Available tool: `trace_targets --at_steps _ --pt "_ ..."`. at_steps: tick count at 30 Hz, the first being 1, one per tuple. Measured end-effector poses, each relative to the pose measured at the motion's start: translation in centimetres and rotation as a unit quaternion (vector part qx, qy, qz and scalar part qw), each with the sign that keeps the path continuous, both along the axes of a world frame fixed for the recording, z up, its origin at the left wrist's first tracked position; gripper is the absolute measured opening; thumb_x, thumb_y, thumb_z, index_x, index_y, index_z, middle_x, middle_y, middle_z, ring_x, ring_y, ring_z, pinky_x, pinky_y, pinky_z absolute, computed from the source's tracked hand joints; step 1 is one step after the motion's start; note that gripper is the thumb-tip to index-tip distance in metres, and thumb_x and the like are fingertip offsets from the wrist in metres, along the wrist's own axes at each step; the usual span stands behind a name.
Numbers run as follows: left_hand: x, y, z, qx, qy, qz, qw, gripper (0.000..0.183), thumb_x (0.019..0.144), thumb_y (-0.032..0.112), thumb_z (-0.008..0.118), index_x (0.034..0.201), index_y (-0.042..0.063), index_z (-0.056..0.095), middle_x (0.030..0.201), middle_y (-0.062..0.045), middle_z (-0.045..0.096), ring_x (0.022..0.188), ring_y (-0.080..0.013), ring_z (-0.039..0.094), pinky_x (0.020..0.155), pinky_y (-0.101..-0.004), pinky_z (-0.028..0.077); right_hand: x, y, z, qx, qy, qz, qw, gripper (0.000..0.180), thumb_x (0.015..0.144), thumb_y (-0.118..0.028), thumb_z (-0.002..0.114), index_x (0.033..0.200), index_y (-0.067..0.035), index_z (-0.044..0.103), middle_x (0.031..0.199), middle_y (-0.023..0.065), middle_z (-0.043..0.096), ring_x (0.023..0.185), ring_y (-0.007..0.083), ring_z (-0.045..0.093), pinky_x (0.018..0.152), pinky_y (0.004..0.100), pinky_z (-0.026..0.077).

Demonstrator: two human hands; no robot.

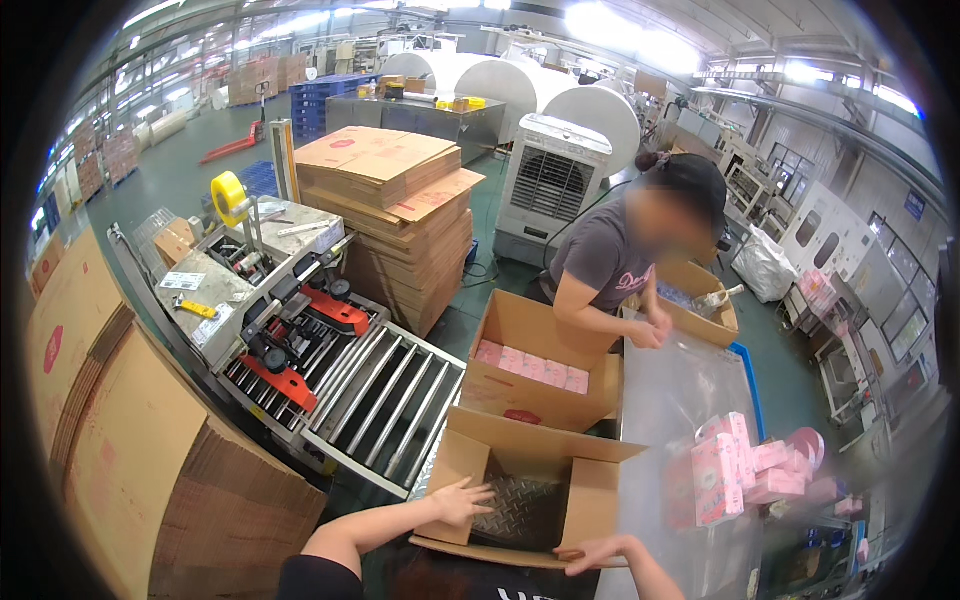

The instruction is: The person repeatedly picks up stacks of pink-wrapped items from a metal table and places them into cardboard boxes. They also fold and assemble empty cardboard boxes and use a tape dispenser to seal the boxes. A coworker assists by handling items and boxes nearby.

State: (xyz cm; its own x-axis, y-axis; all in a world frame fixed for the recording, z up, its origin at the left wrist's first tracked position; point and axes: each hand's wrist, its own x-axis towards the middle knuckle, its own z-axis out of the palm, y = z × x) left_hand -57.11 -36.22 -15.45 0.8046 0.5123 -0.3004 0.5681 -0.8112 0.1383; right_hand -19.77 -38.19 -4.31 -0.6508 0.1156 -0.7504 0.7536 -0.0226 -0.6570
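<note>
An open cardboard box (pixel 517 439) stands right before me with its flaps spread. Patterned metal tread plate (pixel 521 502) shows inside it, at the bottom. My left hand (pixel 459 501) lies against the box's left flap, fingers spread and reaching over the opening. At the near right corner, my right hand (pixel 596 553) grips the box's edge. Just beyond stands a second carton (pixel 525 401), holding a row of pink packs (pixel 532 367). To the right, more pink printed packs (pixel 716 480) are piled on a metal table (pixel 652 420).
A co-worker (pixel 607 255) stands across, hands together above the table. Left are a roller conveyor (pixel 375 405) with a tape-carrying carton sealer (pixel 292 330) and stacked flat cartons (pixel 142 420). Another flat-carton stack (pixel 390 225) and an air cooler (pixel 555 180) stand behind.
</note>
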Motion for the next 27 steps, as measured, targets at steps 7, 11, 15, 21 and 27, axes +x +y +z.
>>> trace_targets --at_steps 7,11,15,21,27 --pt "0.5 7.3 10.3 0.108 -0.344 -0.033 0.932 0.062 0.075 0.008 0.063 0.136 0.018 0.053 0.145 -0.012 0.046 0.136 -0.0282 0.042 0.113 -0.0537 0.033 -2.6 6.5 1.3 0.176 -0.156 -0.08 0.969 0.067 0.065 -0.053 0.082 0.106 -0.001 0.07 0.094 0.0134 0.072 0.085 0.0235 0.069 0.074 0.0333 0.052" --pt "0.2 10.6 15.4 0.308 -0.416 0.192 0.834 0.032 0.08 0.013 0.065 0.112 0.011 0.066 0.115 -0.008 0.063 0.114 -0.0271 0.057 0.103 -0.0482 0.041 -4.2 5.4 -1.2 0.502 -0.144 -0.176 0.834 0.101 0.051 -0.061 0.086 0.126 -0.001 0.057 0.132 0.0191 0.055 0.125 0.0288 0.05 0.102 0.0406 0.042" --pt "0.9 7.4 14.2 0.252 -0.416 0.331 0.809 0.037 0.085 0.034 0.068 0.107 0.005 0.066 0.099 -0.013 0.066 0.099 -0.0295 0.062 0.105 -0.0486 0.04 0.0 1.2 -6.7 0.5 -0.193 -0.475 0.698 0.122 0.051 -0.06 0.087 0.143 0.001 0.034 0.146 0.0223 0.038 0.135 0.0347 0.038 0.109 0.0441 0.036" --pt "-6.4 -1.9 3.3 0.14 -0.243 0.332 0.9 0.06 0.091 0.046 0.055 0.14 0.013 0.05 0.145 -0.01 0.05 0.137 -0.0249 0.043 0.114 -0.0518 0.027 -5.6 0.8 -1.8 0.42 -0.179 -0.599 0.657 0.114 0.052 -0.053 0.09 0.137 0.008 0.044 0.12 0.0237 0.062 0.115 0.0378 0.059 0.098 0.0422 0.047" --pt "-28.6 1.0 -2.3 0.082 -0.333 0.701 0.625 0.048 0.098 0.04 0.043 0.127 0.006 0.061 0.139 -0.017 0.054 0.142 -0.0392 0.03 0.117 -0.0514 0.018 -7.1 0.1 -11.5 0.242 0.072 -0.69 0.678 0.061 0.091 -0.046 0.066 0.126 0.004 0.058 0.115 0.0127 0.067 0.107 0.0207 0.063 0.088 0.0338 0.05"
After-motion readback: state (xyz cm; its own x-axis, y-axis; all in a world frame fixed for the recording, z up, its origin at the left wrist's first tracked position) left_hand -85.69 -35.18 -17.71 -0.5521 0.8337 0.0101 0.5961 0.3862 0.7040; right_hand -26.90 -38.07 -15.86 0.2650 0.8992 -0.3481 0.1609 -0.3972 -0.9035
